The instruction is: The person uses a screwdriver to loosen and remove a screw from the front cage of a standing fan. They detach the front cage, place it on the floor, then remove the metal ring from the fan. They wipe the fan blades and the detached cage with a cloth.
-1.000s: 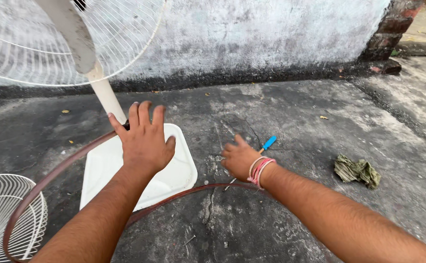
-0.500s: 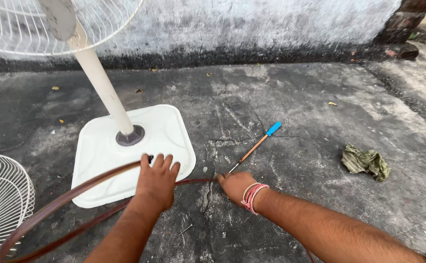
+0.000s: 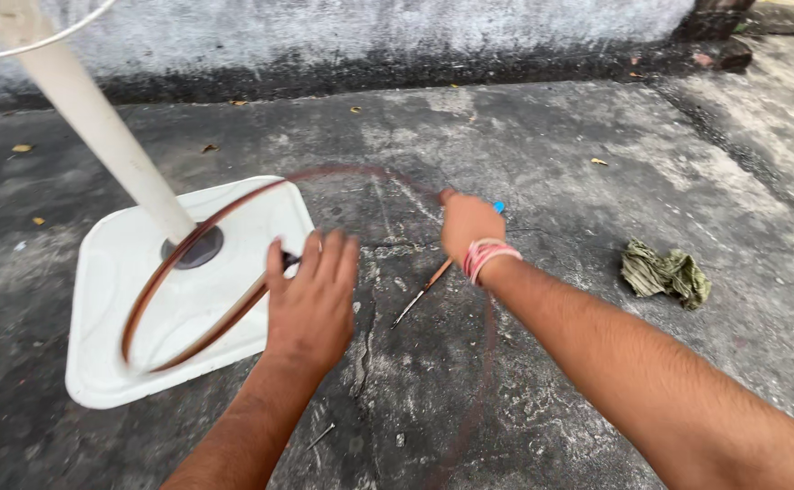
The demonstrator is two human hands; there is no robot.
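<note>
My left hand (image 3: 310, 295) and right hand (image 3: 468, 224) each grip the brown ring (image 3: 197, 238), lifted, blurred, over the white fan base (image 3: 106, 308); screwdriver (image 3: 426, 287) and rag (image 3: 665, 273) lie on the floor (image 3: 551, 145).

One head-worn camera looks steeply down and forward. It sits close above cracked grey concrete ground (image 3: 551, 163), with a weathered wall along the frame's top.

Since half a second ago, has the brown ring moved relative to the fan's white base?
Yes. The brown ring, then lying along the white base's front edge, is now lifted over it, held by both the left hand and right hand.
</note>
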